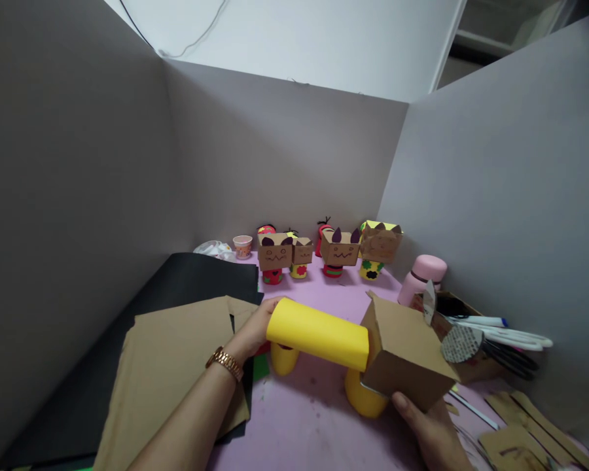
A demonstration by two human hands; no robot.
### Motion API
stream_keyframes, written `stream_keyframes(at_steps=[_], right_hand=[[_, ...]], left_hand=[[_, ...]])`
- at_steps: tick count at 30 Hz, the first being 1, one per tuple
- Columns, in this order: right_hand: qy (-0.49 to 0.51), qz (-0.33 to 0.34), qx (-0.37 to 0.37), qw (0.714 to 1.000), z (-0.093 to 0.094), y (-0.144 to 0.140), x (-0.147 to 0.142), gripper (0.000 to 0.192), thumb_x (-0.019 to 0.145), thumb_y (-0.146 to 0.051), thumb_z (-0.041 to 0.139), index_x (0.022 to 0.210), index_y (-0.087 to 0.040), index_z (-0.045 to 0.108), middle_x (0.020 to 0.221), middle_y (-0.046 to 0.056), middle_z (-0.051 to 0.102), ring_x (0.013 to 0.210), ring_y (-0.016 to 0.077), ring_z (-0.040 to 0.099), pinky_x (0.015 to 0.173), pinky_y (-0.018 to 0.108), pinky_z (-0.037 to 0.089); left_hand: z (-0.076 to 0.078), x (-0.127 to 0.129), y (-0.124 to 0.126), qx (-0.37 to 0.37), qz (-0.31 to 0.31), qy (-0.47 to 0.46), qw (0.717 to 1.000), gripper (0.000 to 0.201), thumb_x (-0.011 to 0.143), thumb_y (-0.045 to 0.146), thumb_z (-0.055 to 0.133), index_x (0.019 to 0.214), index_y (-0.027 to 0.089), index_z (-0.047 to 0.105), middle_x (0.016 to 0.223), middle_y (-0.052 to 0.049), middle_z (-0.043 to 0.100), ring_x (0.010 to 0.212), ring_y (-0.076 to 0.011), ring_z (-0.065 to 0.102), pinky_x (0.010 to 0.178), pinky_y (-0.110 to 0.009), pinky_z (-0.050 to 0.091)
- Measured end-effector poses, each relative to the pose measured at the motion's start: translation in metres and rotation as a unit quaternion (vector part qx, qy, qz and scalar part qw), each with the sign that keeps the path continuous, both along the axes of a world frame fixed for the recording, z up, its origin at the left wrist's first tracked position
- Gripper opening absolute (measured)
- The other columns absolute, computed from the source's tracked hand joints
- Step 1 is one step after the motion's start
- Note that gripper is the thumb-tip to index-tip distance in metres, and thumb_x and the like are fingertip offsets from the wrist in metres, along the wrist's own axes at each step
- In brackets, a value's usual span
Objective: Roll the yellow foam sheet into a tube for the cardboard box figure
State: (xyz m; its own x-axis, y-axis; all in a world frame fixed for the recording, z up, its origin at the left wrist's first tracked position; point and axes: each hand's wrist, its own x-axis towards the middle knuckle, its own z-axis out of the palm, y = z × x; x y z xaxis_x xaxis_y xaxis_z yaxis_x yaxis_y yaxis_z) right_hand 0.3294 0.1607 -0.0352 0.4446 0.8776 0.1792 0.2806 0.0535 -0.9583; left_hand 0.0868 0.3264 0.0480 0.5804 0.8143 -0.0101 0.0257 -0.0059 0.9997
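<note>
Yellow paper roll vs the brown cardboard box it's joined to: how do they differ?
The yellow paper roll is a smooth rounded cylinder lying sideways; the brown cardboard box is flat-sided with sharp corners. The roll is bright yellow, the box plain brown. The left hand touches the roll's far end, while the right hand supports the box from below. Both are held above the pink table and meet end to end.

Yellow paper tube (pixel 319 339) with cardboard box (pixel 405 356), gripped by left hand (pixel 252 333) and right hand (pixel 432 428); box-headed figures (pixel 326 252) at 12 o'clock on pink tabletop (pixel 314 418).
</note>
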Motion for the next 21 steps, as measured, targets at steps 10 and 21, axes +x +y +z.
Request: stream_keyframes(at_steps=[10, 21], right_hand=[[0.009, -0.024, 0.029, 0.999, 0.002, 0.001, -0.005, 0.082, 0.065, -0.057, 0.065, 0.131, -0.014, 0.039, 0.121, 0.016, 0.061, 0.116, 0.0356, 0.051, 0.097, 0.044, 0.041], [0.095, -0.038, 0.067, 0.992, 0.01, -0.001, -0.017, 0.105, 0.061, -0.058, 0.071, 0.141, -0.017, 0.018, 0.124, 0.018, 0.058, 0.112, 0.0352, 0.055, 0.091, 0.045, 0.045]], left_hand=[[-0.002, 0.0, 0.004, 0.004, 0.049, -0.064, 0.997, 0.024, 0.087, 0.033, 0.055, 0.102, 0.014, 0.058, 0.093, -0.002, 0.063, 0.069, -0.0125, 0.061, 0.057, -0.027, 0.052], [0.005, -0.017, 0.008, 0.052, 0.159, -0.165, 0.972, 0.024, 0.086, 0.033, 0.057, 0.1, 0.014, 0.06, 0.097, -0.004, 0.065, 0.081, -0.0164, 0.063, 0.072, -0.036, 0.053]])
